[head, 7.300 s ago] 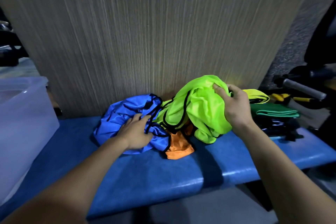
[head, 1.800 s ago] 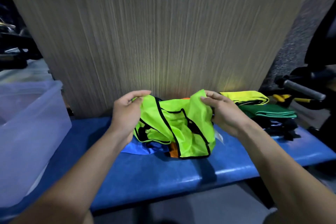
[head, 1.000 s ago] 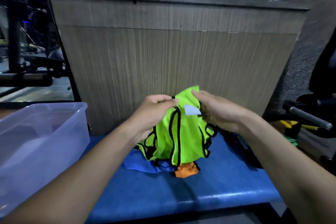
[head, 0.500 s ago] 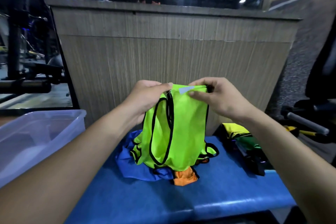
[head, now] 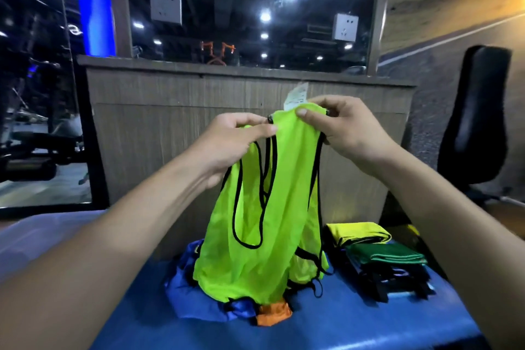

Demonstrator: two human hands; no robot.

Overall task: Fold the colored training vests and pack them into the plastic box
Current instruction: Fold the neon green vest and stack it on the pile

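1. Holding up the neon-green mesh training vest with black trim point(head: 264, 224) at 12 o'clock of the view, hem trailing onto the blue padded tabletop point(head: 326, 324).
2. Left hand point(head: 230, 148) pinching one shoulder strap, grip clamped on the fabric at 11 o'clock; right hand point(head: 343, 128) pinching the other strap just below the white label point(head: 297, 95), grip clamped likewise at 1 o'clock.
3. Lying crumpled under the hem at 6 o'clock: a blue vest point(head: 196, 297) and an orange vest point(head: 272, 315), not yet folded.
4. Sitting at 3 o'clock on the tabletop: a folded stack, yellow piece point(head: 358, 234) over green piece point(head: 386, 254).
5. Barely showing at 9 o'clock: the translucent plastic box point(head: 34, 239), contents impossible to tell.
6. Probably best now: matching both straps level, letting the body hang straight, shaking out twists before laying it flat.
7. Worth avoiding: dragging the hem through the loose pile and snagging the trim.
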